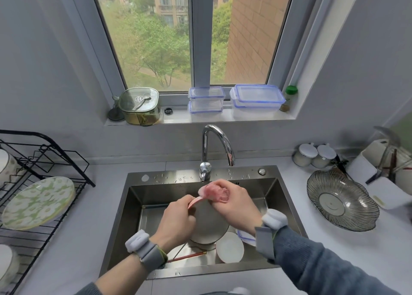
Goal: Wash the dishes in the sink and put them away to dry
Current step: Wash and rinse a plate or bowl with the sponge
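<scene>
Head view, left to right. A black wire drying rack point(42, 178) stands on the counter left of the sink point(133, 205); a green floral plate point(38, 202) leans in it, with white bowls partly visible at the frame edge.

Over the basin, the left hand point(178, 221) curls its fingers round the near rim of a pink-edged plate point(208, 223), held tilted on edge above the sink floor. The right hand point(234, 202) has its fingers bunched round a pink scrubbing cloth point(215, 192), pressed against the plate's far rim. No water is visibly running from the faucet point(219, 145).

Handling judgement: the plate is probably ceramic, so stiff, moderately heavy, brittle and slippery when soapy. Grip it at the rim with the thumb on one face and the fingers on the other, and keep it low over the basin.

Below the hands lie red chopsticks point(187, 257), a white bowl point(229, 246) and a blue-trimmed container lid point(245, 236), all unwashed by appearance. A ribbed glass bowl point(342, 202) sits on the right counter.
</scene>
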The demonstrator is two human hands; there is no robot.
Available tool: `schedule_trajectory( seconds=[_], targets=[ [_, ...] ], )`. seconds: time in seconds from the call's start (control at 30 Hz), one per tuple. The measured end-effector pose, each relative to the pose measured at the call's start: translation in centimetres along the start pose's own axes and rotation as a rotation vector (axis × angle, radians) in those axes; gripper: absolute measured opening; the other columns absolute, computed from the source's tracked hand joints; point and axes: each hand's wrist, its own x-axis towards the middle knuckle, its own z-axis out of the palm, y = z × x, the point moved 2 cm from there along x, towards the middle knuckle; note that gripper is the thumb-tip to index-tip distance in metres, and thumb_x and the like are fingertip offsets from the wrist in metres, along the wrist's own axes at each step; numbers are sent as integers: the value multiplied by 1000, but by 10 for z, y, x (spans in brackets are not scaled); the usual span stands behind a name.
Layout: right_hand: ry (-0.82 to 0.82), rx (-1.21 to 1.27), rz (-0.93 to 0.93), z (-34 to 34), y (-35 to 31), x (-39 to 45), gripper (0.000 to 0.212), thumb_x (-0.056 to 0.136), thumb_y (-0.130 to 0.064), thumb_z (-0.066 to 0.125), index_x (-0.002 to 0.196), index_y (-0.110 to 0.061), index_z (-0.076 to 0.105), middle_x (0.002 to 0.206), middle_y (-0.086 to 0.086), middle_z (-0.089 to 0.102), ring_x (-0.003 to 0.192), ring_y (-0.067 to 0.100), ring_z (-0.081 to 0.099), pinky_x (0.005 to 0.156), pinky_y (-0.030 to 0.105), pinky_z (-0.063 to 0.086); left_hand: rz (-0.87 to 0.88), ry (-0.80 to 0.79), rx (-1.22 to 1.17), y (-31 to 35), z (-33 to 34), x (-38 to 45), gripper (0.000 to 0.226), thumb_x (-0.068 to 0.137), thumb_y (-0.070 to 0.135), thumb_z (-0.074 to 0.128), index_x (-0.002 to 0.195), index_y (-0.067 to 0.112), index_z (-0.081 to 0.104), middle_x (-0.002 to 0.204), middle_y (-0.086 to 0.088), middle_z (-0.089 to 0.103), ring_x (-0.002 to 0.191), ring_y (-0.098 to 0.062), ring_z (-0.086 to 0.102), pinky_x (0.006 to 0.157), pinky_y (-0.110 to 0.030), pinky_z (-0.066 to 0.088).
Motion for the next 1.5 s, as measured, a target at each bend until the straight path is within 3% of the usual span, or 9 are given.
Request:
schedule_trajectory(
  seconds=[0.17,0.33,0.57,0.8,1.03,1.13,1.23,1.37,1.5],
  targets=[
    [-181,524,337,5,23,-11,29,93,-25,67,120,-14,62,72,25,69,45,30,62,38,27,41,-156,11,-396,5,-13,7,27,79,4,48,88,19,69,82,0,70,79,-23,61,66,-32,53],
    [-149,700,448,17,28,-20,34,90,-14,56,124,-8,56,69,31,59,48,33,57,39,29,35,-312,-214,-734,19,-5,1,40,85,-15,38,110,1,65,89,-18,67,69,-30,69,59,-38,60],
    [1,720,533,7,31,-13,29,84,-9,56,112,-3,60,70,27,55,49,38,54,41,28,33,227,146,-69,14,-8,-8,77,74,31,62,148,25,40,140,10,46,129,-11,43,113,-30,36],
    [8,727,503,1,20,-6,19,92,-14,58,100,4,58,58,22,49,41,26,40,38,25,33,585,151,325,19,-1,-18,40,82,59,61,115,39,65,144,21,50,155,-18,17,125,-40,10],
    [3,641,362,1,12,-8,34,95,-38,70,115,-13,60,73,7,59,48,13,53,40,25,38,525,95,264,18,-1,-12,19,95,39,51,99,28,66,91,7,73,89,-22,63,85,-36,52],
    [-5,307,230,6,8,-12,40,88,-47,66,123,-32,56,101,-3,61,79,7,64,75,35,55,324,43,37,20,-7,-7,27,88,45,52,87,19,59,74,-1,68,72,-29,58,66,-43,51],
    [28,62,5,10,0,-24,57,86,-40,58,141,-43,45,132,-16,47,122,6,49,108,29,39,229,-11,-105,22,-10,-4,24,86,41,54,83,19,64,72,4,69,69,-20,63,67,-40,54],
    [65,-131,-263,13,-12,-27,46,96,-27,56,139,-44,50,139,-28,47,126,-1,41,109,16,28,215,-24,-210,24,-15,-8,34,98,25,57,66,17,54,54,13,53,53,-9,40,54,-29,38],
    [86,177,-69,8,0,-4,27,101,-31,57,126,-35,66,108,-15,70,98,7,65,88,29,51,273,-123,-353,28,-25,-18,26,100,24,62,74,23,65,64,15,57,61,-2,46,59,-25,39]
  ],
)
